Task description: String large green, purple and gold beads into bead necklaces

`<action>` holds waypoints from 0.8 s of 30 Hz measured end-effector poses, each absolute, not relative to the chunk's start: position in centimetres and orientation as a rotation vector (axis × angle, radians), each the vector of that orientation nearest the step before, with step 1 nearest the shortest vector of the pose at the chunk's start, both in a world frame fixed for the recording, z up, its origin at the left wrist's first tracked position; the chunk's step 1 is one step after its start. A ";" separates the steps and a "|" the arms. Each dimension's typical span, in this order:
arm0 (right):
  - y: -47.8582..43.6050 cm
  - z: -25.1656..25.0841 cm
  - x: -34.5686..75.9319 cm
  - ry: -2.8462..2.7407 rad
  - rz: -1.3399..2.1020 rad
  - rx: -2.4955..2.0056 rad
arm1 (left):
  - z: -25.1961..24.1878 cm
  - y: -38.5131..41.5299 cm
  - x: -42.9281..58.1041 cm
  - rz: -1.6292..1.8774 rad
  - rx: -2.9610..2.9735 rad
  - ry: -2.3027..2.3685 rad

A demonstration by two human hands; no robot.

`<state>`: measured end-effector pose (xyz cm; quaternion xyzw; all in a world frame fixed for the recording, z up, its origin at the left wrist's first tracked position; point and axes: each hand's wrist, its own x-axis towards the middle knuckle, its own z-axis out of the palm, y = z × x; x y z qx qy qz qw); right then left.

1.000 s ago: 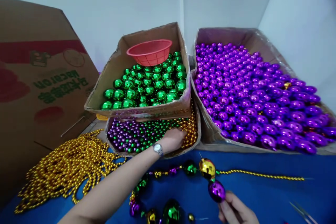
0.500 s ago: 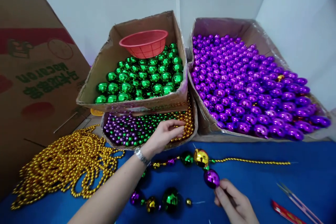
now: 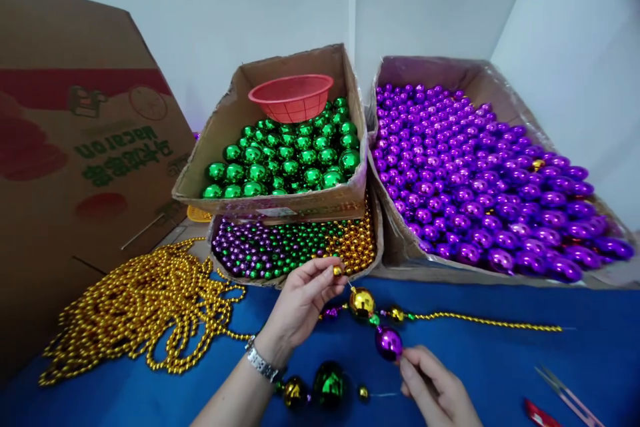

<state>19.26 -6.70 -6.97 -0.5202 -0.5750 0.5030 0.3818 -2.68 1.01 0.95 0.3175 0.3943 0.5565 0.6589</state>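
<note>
My left hand [image 3: 306, 297], with a metal watch on its wrist, pinches a small gold bead [image 3: 337, 271] at the tip of a clear string. Just below on that string are a large gold bead [image 3: 362, 303], a small green bead and a large purple bead [image 3: 389, 343]. My right hand [image 3: 434, 383] is closed on the string's end beside the purple bead. Behind my hands lies more of a strand, with a row of fine gold beads [image 3: 490, 321] running right. Nearer me is a strand with a large green bead [image 3: 330, 384], partly hidden by my left wrist.
A low box of small purple, green and gold beads [image 3: 295, 247] sits under a box of green balls [image 3: 255, 171] holding a red basket [image 3: 291, 99]. Purple balls [image 3: 450, 180] fill the right box. Gold bead strands [image 3: 140, 313] lie left; tweezers [image 3: 567, 393] and a red tool [image 3: 540, 413] lie right.
My left hand has come out of the low box's gold beads with one small gold bead and moved it to the string's tip. My right hand still holds the string by the purple bead.
</note>
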 end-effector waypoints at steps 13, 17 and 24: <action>-7.4 -7.2 20.0 -1.618 1.217 -1.292 | 1.1 0.0 -2.3 1.262 0.769 0.916; -7.4 -7.5 20.2 -1.635 1.213 -1.294 | 1.2 -0.1 -2.3 1.252 0.784 0.918; -7.3 -7.4 20.2 -1.661 1.198 -1.299 | 1.0 -0.1 -2.3 1.223 0.848 0.946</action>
